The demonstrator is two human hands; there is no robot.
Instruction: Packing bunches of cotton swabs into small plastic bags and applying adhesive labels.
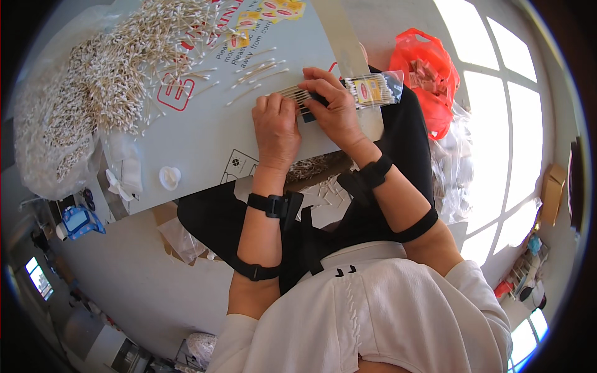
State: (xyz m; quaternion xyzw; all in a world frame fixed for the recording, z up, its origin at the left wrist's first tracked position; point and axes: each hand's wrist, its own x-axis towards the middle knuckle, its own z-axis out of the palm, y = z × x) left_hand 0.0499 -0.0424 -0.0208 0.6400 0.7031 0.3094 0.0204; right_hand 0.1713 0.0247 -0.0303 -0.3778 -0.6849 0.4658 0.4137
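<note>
A flat bundle of cotton swabs (293,94) lies near the table's right edge, between my two hands. My left hand (277,124) is closed on its left end, fingers bent. Over the middle of the bundle curves my right hand (334,102), its thumb and fingers gripping it from both sides. Just right of that hand, white swab tips show inside a clear plastic bag (390,87) with a yellow and red label (368,91). Something dark and flat (309,115) shows beneath the swabs, partly hidden by my right hand.
A large heap of loose cotton swabs (118,81) spills from a clear bag on the left. Several stray swabs (255,71) and yellow labels (249,25) lie farther back. A small white cup (169,178) stands near the front edge. A red plastic bag (425,74) sits off the table's right side.
</note>
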